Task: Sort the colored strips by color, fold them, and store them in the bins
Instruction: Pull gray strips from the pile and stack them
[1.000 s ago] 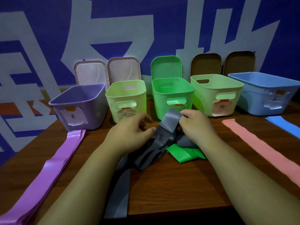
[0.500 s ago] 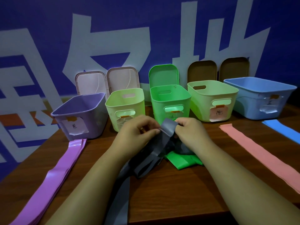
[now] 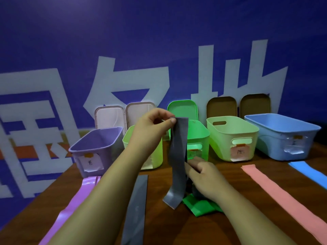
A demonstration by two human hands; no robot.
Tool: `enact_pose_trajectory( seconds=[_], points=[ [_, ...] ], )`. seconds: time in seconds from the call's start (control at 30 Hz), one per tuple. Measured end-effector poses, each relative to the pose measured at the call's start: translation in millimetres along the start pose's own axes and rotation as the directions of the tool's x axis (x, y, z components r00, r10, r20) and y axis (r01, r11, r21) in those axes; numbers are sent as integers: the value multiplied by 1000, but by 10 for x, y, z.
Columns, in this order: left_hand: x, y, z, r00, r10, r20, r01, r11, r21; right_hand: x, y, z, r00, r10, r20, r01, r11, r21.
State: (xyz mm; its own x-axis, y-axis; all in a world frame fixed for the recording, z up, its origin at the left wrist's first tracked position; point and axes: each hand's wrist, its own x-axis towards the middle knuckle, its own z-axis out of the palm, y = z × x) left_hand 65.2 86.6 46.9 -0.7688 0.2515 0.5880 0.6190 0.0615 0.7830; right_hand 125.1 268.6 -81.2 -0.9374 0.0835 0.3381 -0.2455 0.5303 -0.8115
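Observation:
My left hand (image 3: 152, 128) pinches the top end of a grey strip (image 3: 177, 161) and holds it up in front of the bins, so the strip hangs down to the table. My right hand (image 3: 207, 179) is lower, its fingers curled against the hanging strip's right edge above a crumpled green strip (image 3: 200, 206). A second grey strip (image 3: 137, 207) lies flat on the table by my left forearm. A purple strip (image 3: 77, 200), a pink strip (image 3: 277, 197) and a blue strip (image 3: 311, 174) lie flat to the sides.
Several open bins stand in a row at the back: purple bin (image 3: 95, 149), light green bin (image 3: 157, 156), bright green bin (image 3: 200, 135), pale green bin (image 3: 231, 137), blue bin (image 3: 283, 135). Lids lean on the blue wall behind. The wooden table (image 3: 221, 232) ends near me.
My left hand has lifted one grey strip's end high, pulling it out of the bunch. My right hand dropped lower along it. The view tilted upward.

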Motion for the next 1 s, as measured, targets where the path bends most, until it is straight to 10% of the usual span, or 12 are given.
enact_pose_trajectory(
  seconds=[0.23,0.8,1.0],
  points=[
    [213,248,57,997,-26,-70,21,998,-65,-47,-50,-47,999,-5,33,3,997,71],
    [140,559,-158,991,-78,-107,68,993,-99,-41,-325,-138,987,-92,135,139,908,-395],
    [-49,592,-312,994,-70,-85,61,993,-103,26,-837,-241,995,-100,-6,99,990,-98]
  ],
)
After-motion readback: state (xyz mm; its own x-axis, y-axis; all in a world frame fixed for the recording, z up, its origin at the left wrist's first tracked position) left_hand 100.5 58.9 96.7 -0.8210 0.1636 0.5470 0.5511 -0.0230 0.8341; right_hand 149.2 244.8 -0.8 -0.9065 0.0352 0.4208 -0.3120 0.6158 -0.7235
